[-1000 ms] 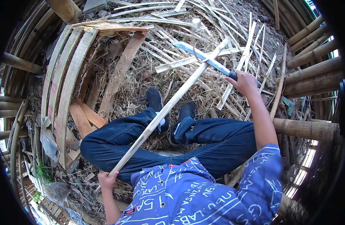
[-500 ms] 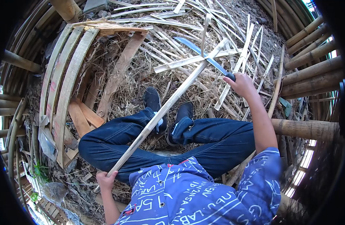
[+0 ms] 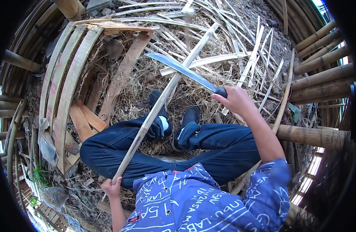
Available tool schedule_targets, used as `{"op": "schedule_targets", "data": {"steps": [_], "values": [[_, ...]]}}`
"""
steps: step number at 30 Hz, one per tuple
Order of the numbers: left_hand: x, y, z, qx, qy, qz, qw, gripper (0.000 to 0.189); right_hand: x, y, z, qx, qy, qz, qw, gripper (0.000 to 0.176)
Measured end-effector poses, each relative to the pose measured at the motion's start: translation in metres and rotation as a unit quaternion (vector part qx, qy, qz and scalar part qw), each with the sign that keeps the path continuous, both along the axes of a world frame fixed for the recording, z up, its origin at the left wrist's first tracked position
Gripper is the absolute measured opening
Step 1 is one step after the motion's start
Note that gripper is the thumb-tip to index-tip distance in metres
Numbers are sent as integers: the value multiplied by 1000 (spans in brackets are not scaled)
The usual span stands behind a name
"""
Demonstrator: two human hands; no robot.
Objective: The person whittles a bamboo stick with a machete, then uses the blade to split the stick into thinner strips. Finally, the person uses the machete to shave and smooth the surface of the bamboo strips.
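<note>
My left hand (image 3: 111, 188) is closed round the near end of a long bamboo strip (image 3: 147, 125), low on the left by my hip. The strip slants up and away across my legs. In my right hand (image 3: 235, 99) is the dark handle of a machete (image 3: 199, 78), whose long bluish blade points to the left. The blade crosses the strip near its far part and appears to touch it. Beneath that crossing lies a flat pale strip (image 3: 220, 59) on the ground. A blurred chip seems to hang in the air above the strip's far end.
Many split strips (image 3: 255, 50) and shavings (image 3: 135, 83) litter the ground ahead. A slatted wooden crate (image 3: 65, 89) stands at left. Bamboo poles (image 3: 321, 79) form walls on both sides; one thick pole (image 3: 309, 137) juts in beside my right arm.
The machete has moved left and nearer to me along the strip, its blade now further across it. The strip's far end has swung left. An upright sliver at the blade is gone.
</note>
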State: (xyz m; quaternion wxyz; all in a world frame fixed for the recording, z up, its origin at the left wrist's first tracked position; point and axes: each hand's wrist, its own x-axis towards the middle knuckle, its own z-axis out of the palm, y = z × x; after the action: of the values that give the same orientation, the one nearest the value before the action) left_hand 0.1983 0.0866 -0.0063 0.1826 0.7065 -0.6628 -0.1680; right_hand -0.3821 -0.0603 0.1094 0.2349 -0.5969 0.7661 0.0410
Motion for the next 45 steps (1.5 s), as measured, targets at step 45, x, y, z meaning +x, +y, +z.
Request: {"op": "schedule_targets", "data": {"steps": [45], "values": [[2, 2, 0, 9, -22, -22, 999, 66, -63, -15, -9, -71, 142, -20, 987, 58]]}}
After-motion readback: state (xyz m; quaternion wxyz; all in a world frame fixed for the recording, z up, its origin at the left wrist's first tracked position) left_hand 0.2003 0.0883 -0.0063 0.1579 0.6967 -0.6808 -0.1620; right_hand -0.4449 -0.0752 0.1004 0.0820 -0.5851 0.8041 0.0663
